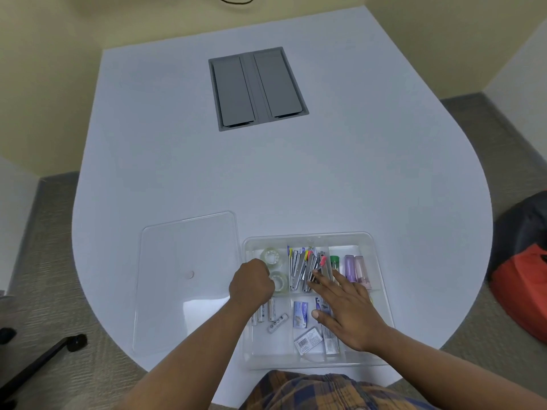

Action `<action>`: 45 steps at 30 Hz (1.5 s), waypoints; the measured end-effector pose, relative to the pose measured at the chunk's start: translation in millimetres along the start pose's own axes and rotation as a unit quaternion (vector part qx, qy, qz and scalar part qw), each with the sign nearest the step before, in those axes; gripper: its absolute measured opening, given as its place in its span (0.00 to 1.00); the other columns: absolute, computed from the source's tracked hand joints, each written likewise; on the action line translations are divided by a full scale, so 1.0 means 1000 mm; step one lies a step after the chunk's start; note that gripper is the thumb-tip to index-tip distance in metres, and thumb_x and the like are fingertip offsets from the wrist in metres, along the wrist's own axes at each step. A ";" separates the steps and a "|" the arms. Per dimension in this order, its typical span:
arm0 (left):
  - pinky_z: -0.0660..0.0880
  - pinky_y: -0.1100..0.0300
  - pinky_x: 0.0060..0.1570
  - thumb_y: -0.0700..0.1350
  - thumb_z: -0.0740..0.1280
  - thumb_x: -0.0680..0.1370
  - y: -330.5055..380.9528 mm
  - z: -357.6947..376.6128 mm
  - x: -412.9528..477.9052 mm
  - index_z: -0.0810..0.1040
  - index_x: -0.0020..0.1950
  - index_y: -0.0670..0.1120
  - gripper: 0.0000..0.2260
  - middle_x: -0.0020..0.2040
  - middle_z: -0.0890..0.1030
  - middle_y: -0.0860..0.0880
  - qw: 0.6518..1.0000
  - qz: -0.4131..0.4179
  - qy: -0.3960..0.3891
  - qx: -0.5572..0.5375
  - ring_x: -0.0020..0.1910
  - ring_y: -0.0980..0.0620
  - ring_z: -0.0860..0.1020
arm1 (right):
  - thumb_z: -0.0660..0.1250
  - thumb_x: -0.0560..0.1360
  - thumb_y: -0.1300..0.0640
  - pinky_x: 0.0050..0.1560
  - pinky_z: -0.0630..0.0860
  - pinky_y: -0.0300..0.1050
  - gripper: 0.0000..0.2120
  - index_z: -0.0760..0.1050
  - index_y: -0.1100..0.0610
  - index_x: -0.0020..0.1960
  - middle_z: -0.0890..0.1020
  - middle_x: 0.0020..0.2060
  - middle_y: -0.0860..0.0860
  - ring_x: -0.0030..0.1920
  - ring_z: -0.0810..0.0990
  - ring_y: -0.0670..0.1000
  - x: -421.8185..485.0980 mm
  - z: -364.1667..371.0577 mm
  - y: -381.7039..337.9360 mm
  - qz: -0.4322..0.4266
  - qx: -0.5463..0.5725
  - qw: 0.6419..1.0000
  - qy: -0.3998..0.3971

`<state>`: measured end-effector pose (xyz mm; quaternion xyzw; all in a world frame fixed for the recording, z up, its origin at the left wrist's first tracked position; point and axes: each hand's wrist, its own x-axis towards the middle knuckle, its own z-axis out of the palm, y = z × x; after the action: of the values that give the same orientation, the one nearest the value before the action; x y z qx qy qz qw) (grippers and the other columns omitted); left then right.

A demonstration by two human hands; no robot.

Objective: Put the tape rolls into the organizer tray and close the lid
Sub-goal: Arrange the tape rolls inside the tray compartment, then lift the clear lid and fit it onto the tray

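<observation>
A clear organizer tray [373, 241] sits at the near edge of the white table. Two clear tape rolls lie in its far left compartment: one [270, 256] at the back, the other [281, 282] just in front of it. My left hand [251, 284] is curled over the nearer roll, fingers closed on its left side. My right hand [346, 309] rests flat and open over the middle compartments. The clear lid [186, 276] lies flat on the table to the left of the tray.
The tray also holds staplers [302, 269], batteries [270, 313], staple boxes [307, 338] and coloured tubes [355, 269]. A grey cable hatch [257, 87] is set in the table's far middle. A red and black bag [524, 279] lies on the floor at right.
</observation>
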<state>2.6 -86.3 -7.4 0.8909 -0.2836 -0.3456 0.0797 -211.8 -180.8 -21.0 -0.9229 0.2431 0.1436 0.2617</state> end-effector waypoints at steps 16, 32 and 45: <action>0.76 0.54 0.45 0.45 0.68 0.76 -0.128 -0.023 -0.048 0.81 0.52 0.46 0.06 0.46 0.84 0.47 0.935 -0.079 0.257 -0.231 0.42 0.50 0.79 | 0.46 0.76 0.32 0.72 0.44 0.52 0.31 0.45 0.38 0.76 0.42 0.75 0.36 0.74 0.35 0.44 0.000 0.003 0.004 -0.005 -0.015 1.000 0.001; 0.77 0.42 0.49 0.50 0.80 0.64 -0.213 -0.007 -0.071 0.66 0.70 0.41 0.39 0.64 0.73 0.36 0.867 -0.364 0.216 -0.265 0.58 0.34 0.75 | 0.53 0.75 0.33 0.72 0.51 0.59 0.34 0.48 0.42 0.77 0.43 0.77 0.45 0.77 0.41 0.54 0.006 0.015 0.004 -0.004 -0.111 0.993 0.027; 0.77 0.56 0.45 0.38 0.73 0.73 -0.192 -0.083 -0.081 0.79 0.50 0.45 0.08 0.53 0.80 0.40 0.762 -0.146 0.238 -0.584 0.42 0.48 0.80 | 0.45 0.74 0.29 0.71 0.54 0.59 0.35 0.52 0.43 0.76 0.42 0.77 0.44 0.77 0.42 0.53 0.006 0.014 0.000 0.010 -0.117 0.993 0.022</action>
<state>95.2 113.6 36.4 0.7564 0.1347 -0.2285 0.5979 -208.4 -175.5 -35.1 -0.9476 0.2399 0.1533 0.1448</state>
